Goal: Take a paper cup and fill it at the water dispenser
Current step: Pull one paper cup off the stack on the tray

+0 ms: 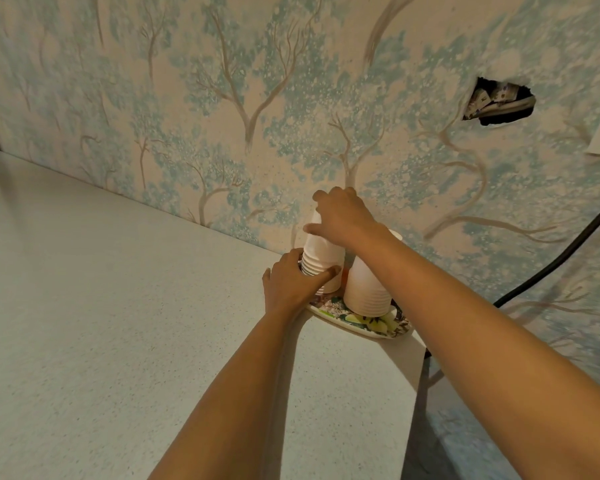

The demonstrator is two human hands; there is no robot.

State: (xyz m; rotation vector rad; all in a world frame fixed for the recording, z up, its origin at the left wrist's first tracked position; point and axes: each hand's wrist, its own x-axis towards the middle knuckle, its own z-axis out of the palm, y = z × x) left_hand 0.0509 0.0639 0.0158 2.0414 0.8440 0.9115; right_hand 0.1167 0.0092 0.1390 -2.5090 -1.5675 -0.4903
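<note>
1. Two upside-down stacks of white paper cups stand on a flowered oval tray point(361, 327) at the far right of the pale speckled worktop point(118, 323), against tree-patterned wallpaper point(239, 98).
2. The left hand point(291, 285) curls round the ribbed rims of the left stack point(321, 258); the right hand point(343, 216) closes over its top cup.
3. The right stack point(366, 289) stands just beside, untouched.
4. A black cable point(551, 265) hangs right; the worktop's left lies open.

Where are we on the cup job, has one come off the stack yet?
Not yet. Left hand braces the base of the left cup stack on the floral tray; right hand grips its top cup, still nested. A second stack stands untouched. Separating the cup and filling remain; no dispenser in view.
</note>
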